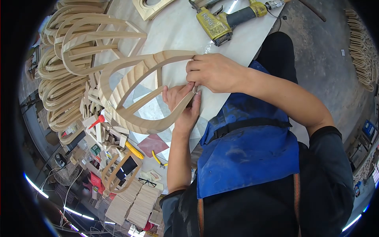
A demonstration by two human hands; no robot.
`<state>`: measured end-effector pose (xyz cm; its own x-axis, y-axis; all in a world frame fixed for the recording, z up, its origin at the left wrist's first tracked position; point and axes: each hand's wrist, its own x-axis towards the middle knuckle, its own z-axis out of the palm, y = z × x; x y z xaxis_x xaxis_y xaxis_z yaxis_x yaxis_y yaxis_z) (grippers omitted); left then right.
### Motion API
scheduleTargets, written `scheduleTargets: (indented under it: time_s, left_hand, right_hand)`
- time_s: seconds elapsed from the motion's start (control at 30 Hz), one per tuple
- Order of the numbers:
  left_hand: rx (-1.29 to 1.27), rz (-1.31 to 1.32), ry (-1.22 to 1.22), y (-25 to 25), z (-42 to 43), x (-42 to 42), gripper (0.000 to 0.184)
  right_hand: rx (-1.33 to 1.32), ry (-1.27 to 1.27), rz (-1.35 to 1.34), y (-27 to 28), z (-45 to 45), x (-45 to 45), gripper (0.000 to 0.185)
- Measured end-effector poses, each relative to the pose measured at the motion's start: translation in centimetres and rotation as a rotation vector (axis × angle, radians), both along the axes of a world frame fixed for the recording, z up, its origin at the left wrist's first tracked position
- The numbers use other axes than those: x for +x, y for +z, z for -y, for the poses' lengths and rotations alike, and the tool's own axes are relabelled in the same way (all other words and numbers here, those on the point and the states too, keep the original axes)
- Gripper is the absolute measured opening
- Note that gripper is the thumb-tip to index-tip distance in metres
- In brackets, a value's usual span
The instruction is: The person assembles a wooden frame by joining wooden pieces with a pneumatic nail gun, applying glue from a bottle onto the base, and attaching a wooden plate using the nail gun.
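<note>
A curved, pale wooden frame (146, 73) with crosspieces stands on the worktable, its open end towards me. My left hand (183, 104) is closed around the end of its lower curved leg, with the thumb and fingers on either side. My right hand (217, 73) is closed just above, fingers curled and fingertips pressed together beside the left fingertips. It touches the frame's end; whatever is between the right fingertips is hidden. The tip of the upper leg meets the right knuckles. A yellow air nail gun (215, 25) lies beyond my right hand.
More curved wooden frames (65, 94) are stacked at the left. Wood offcuts (92, 98), a yellow utility knife (134, 150), reddish sandpaper (153, 145) and yellow-handled pliers (158, 158) lie on the worktable (173, 23). Glasses (147, 182) sit near stacked wooden slats (136, 203).
</note>
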<state>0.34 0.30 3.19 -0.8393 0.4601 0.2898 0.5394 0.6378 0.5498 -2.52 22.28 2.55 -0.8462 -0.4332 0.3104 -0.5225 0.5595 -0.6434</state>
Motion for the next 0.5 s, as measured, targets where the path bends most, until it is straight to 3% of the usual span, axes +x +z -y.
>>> scheduleTargets:
  time_s: [0.5]
  left_hand:
    - [-0.034,0.019,-0.036,-0.3,0.9,-0.3,0.036]
  right_hand:
    - [-0.140,0.027,0.011,-1.2,-0.5,0.2,0.015]
